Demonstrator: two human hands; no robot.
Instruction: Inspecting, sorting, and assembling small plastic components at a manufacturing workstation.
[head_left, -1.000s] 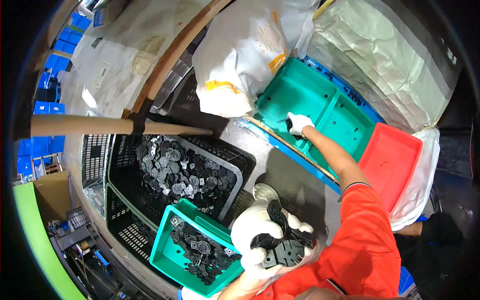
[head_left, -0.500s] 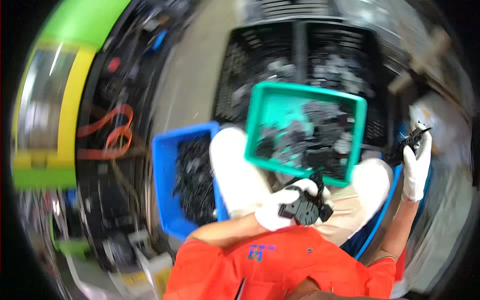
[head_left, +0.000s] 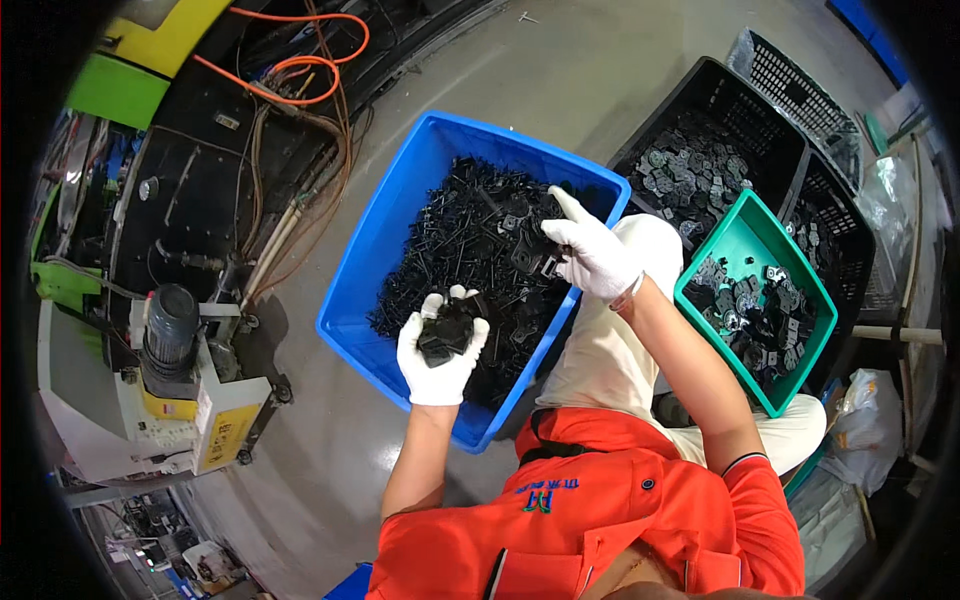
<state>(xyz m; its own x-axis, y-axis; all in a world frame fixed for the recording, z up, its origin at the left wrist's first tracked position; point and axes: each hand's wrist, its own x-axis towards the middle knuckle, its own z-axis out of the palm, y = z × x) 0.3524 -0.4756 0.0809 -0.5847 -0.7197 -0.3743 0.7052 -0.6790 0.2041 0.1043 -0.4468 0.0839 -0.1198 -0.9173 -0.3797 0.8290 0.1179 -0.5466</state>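
Observation:
My left hand [head_left: 435,375], in a white glove, is palm up over the near side of the blue bin [head_left: 350,270]. Its fingers curl around a small cluster of black plastic parts [head_left: 446,335]. My right hand [head_left: 598,250], also gloved, reaches over the bin's right side with its fingers spread apart. Close by its fingertips is a flat black piece [head_left: 524,256]; whether they touch it I cannot tell. Thin black plastic pieces [head_left: 440,250] fill much of the bin in a loose heap.
At my right leg stands a green tray [head_left: 693,300] with black and grey parts. Behind it are black crates [head_left: 765,120] holding more flat parts. A machine with a grey motor [head_left: 172,330] stands left; an orange hose [head_left: 330,92] loops at the upper left.
My view has swung left toward the blue bin. Both hands have moved over it, the right one from the far right. The dark round part no longer shows in my left hand as before.

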